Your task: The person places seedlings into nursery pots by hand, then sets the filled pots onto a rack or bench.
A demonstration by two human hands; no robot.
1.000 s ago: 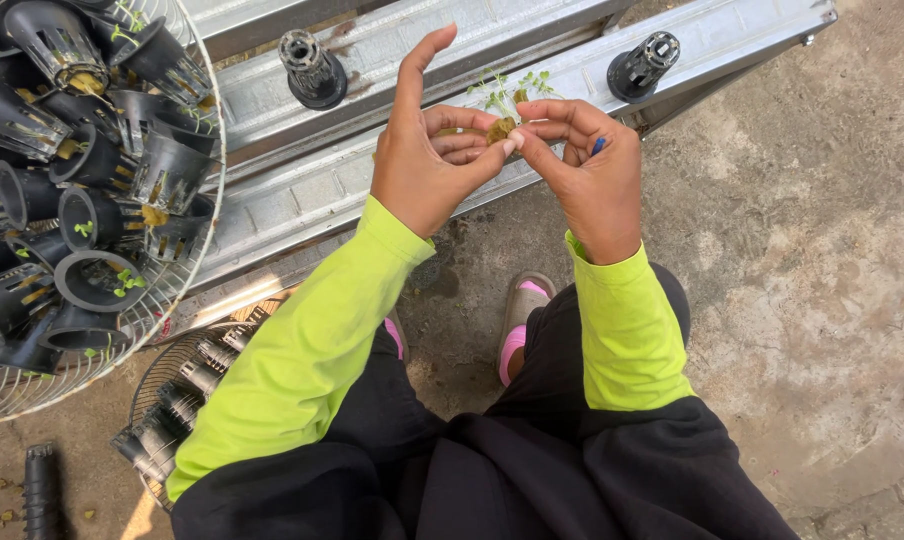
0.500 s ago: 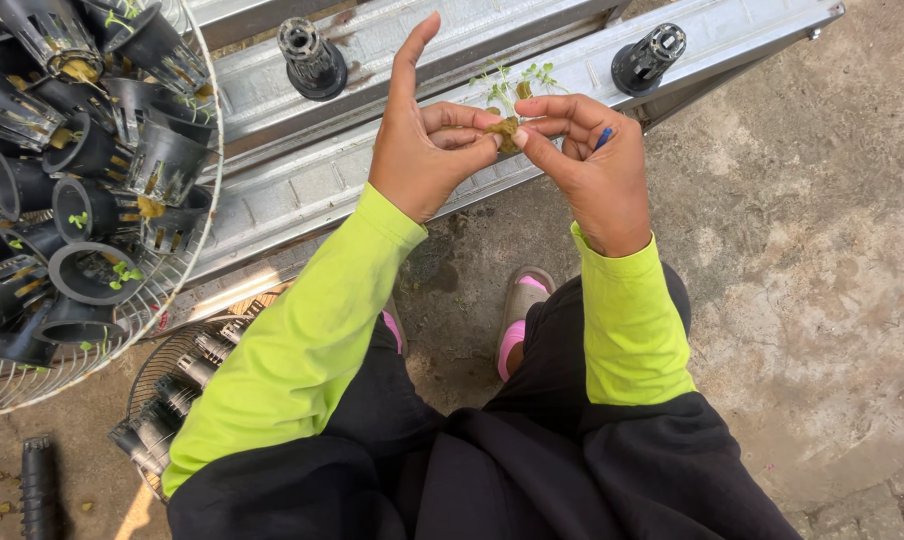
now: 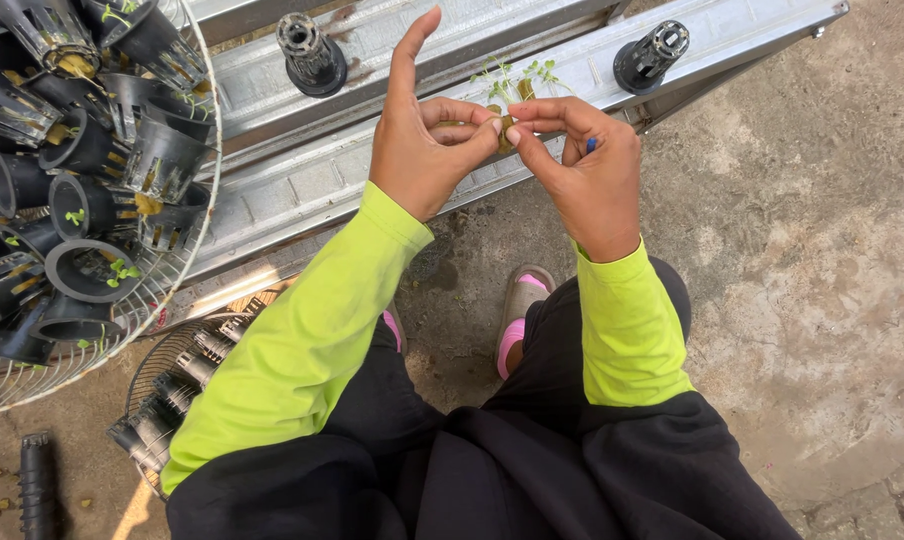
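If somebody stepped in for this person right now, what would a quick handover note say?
Left hand: thumb and fingers pinch the small plug of the seedling, index finger pointing up.
Right hand: pinches the same plug from the other side, with something small and blue tucked between its fingers.
Around: two black net cups sit in holes of the metal channel; many more are piled in the wire basket on the left, some with green sprouts.
Done: two cups seated in the channel.
Left: the held seedling is not in any cup.

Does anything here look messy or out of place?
Yes: the black net pots lie jumbled in the wire basket, tipped every way, some with sprouts inside. One black pot lies alone on the ground, outside the basket.
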